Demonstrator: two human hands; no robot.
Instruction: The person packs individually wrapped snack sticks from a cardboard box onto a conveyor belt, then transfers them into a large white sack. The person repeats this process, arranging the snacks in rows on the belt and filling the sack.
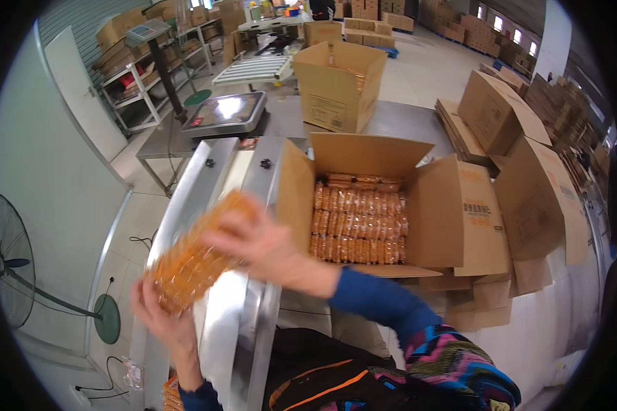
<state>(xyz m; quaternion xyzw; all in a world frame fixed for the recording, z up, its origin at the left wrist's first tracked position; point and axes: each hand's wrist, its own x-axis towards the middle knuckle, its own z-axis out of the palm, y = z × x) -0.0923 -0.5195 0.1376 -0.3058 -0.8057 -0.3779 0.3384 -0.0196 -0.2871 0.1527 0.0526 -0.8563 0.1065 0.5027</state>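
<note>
A row of clear-wrapped orange-brown snack packets (198, 257), blurred by motion, is held over the metal conveyor between my two hands. My left hand (159, 316) grips its lower left end. My right hand (254, 239) clasps the upper right end from above. Beside my right forearm stands an open cardboard carton (437, 216), its flaps raised. Inside the carton lie several tight rows of similar wrapped packets (360, 218). The conveyor (218, 303) has steel side rails and a pale belt running away from me.
Past the conveyor's far end is a platform scale (226, 113) with a display on a post. A second open carton (334, 87) stands behind the first. Empty cartons (524, 200) crowd the right side. A floor fan (10, 262) stands at left; more packets (172, 393) lie near my left wrist.
</note>
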